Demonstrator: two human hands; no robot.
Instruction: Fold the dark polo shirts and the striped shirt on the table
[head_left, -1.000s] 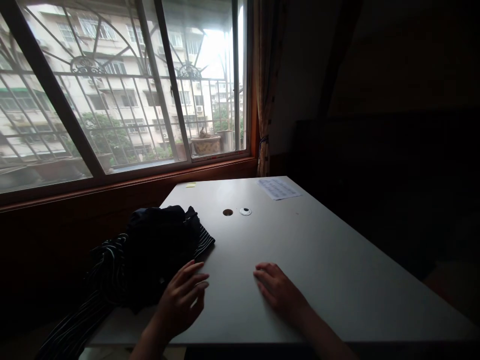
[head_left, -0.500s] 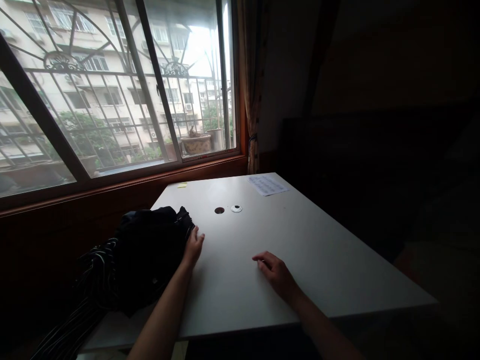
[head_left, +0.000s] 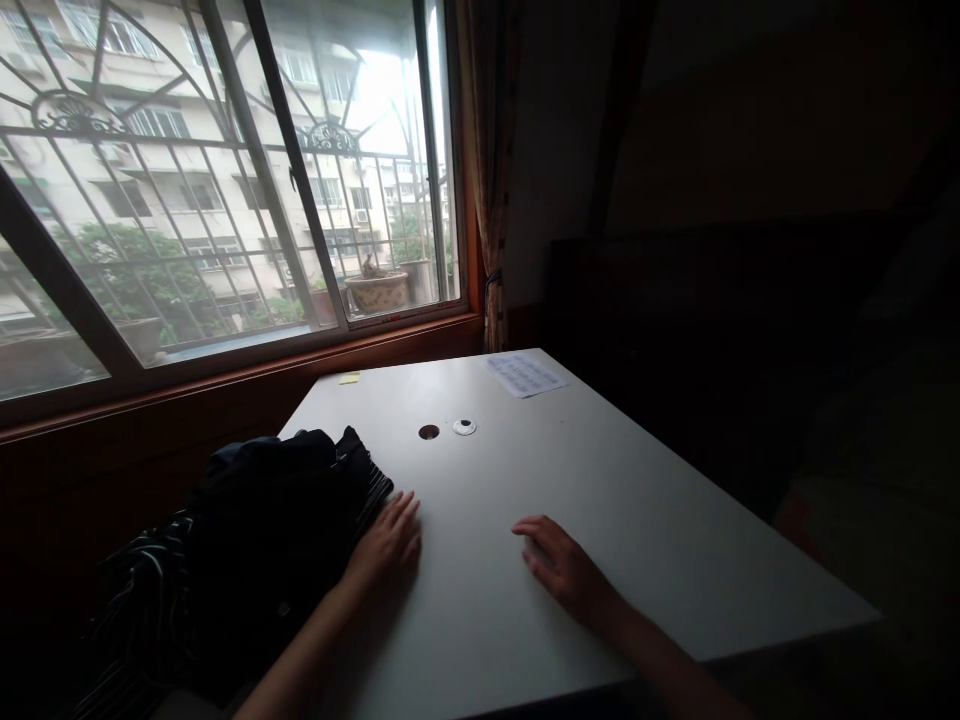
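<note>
As I look out through the head camera, the dark bundle of clothing (head_left: 262,530) lies heaped on the left side of the white table (head_left: 480,620), its striped edge (head_left: 380,487) pointing right and more striped cloth trailing down at the near left. I judge that its own weight keeps it put, since no grip shows on it.

My left hand (head_left: 388,540) is palm down just beside that edge, fingers loosely parted and holding nothing I can make out; whether they touch the cloth, I cannot tell. My right hand (head_left: 566,565) sits apart to the right, fingers curled, thumb separate, nothing visible between them, perhaps kept there as the freer side. The round hole (head_left: 429,432), the white disc (head_left: 464,427) just right of it and the printed sheet (head_left: 525,373) lie farther off, probably out of the hands' way.

Against the frame half a second ago, my left hand has drawn back nearer, uncovering the striped edge; my right hand is much where it was, and the bundle sits farther left in view.
</note>
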